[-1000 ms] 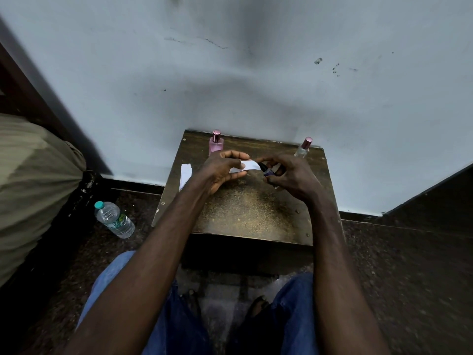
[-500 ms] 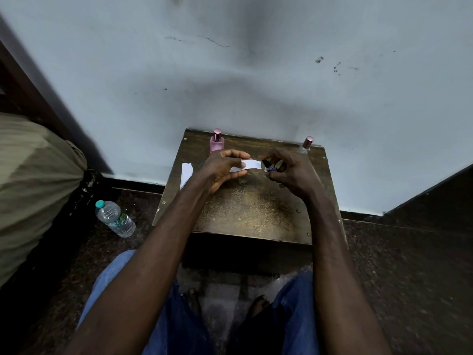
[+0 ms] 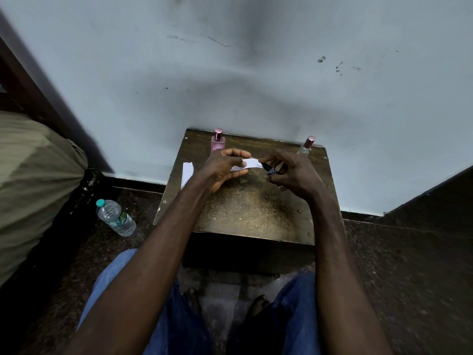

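- The left hand (image 3: 225, 168) pinches a white paper strip (image 3: 252, 163) between thumb and fingers, above the middle of the frame, over the far part of the wooden table (image 3: 256, 211).
- The right hand (image 3: 294, 172) curls round a small dark bottle (image 3: 271, 171), whose top touches the strip's right end. Its contents cannot be told.
- A pink perfume bottle (image 3: 218, 144) with a rosy cap holds pink liquid and stands upright at the table's back edge.
- A clear perfume bottle (image 3: 306, 147) with a like cap stands to the right of it, partly behind the right hand.
- A second paper strip (image 3: 187, 172) lies at the table's left edge.
- A plastic water bottle (image 3: 116, 218) with a teal cap lies on the floor at the lower left. Its green label is unreadable.
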